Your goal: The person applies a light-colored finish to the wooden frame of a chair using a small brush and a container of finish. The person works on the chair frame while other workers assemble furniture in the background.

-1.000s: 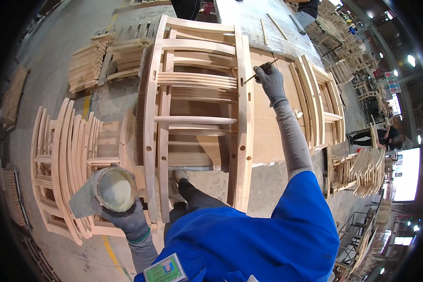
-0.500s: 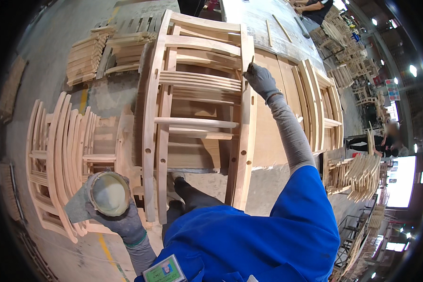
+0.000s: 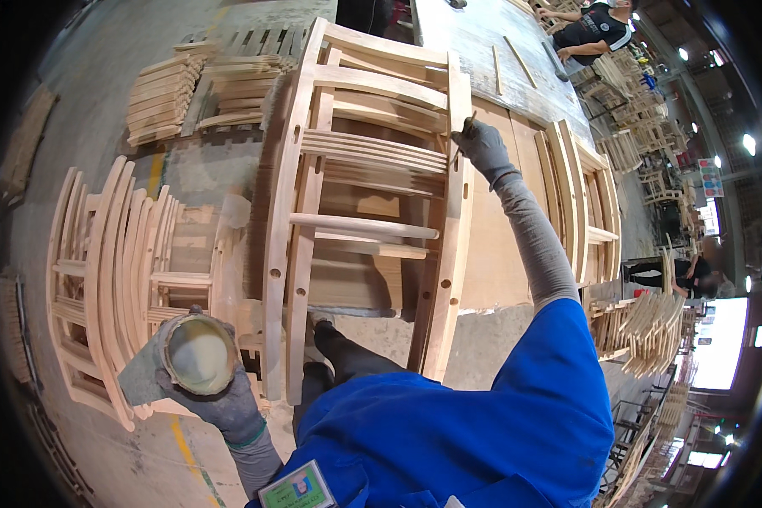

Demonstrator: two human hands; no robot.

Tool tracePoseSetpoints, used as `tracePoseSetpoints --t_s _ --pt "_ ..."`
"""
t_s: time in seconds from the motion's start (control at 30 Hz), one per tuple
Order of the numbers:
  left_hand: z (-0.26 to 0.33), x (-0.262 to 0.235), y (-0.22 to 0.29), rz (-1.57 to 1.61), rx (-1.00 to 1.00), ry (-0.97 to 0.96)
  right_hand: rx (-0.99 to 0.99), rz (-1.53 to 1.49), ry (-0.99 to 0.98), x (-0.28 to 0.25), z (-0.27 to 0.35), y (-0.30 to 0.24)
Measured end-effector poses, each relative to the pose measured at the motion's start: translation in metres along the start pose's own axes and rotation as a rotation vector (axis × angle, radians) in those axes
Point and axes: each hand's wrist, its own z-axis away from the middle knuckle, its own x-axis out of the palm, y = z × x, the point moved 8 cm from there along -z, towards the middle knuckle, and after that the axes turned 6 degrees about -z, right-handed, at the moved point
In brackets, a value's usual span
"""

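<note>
My left hand (image 3: pixel 213 406), in a grey glove, is closed around a round tub (image 3: pixel 171 356) of pale, creamy liquid at the lower left. A flat grey piece (image 3: pixel 142 377) juts out beside the tub; what it belongs to is unclear. My right hand (image 3: pixel 483 148), gloved as well, pinches a thin stick (image 3: pixel 455 159) whose tip points down along the right post of a wooden chair-back frame (image 3: pixel 379 140). Whether the tip touches the wood cannot be made out. This slatted frame lies over a second similar one, with round holes in the lower posts.
More chair frames (image 3: pixel 114 279) stand at the left, and others (image 3: pixel 577 203) lean on the right. Stacked slats (image 3: pixel 162 97) lie on the floor at far left. A worktable (image 3: pixel 474 46) with two loose strips extends ahead; a co-worker (image 3: pixel 597 34) stands beside it.
My right hand has shifted slightly down along the post, and the stick now shows below the fingers. The view has moved a little. The left hand keeps the tub.
</note>
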Motion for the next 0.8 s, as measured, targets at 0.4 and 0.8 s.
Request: tracePoseSetpoints --t_s 0.4,0.8 --pt "0.009 -0.020 0.006 -0.434 0.306 -0.015 -0.299 0.215 -0.228 0.013 0.052 -0.037" --pt "0.067 -0.066 -0.001 0.399 -0.207 -0.243 0.063 -1.086 0.677 -0.069 0.301 -0.058"
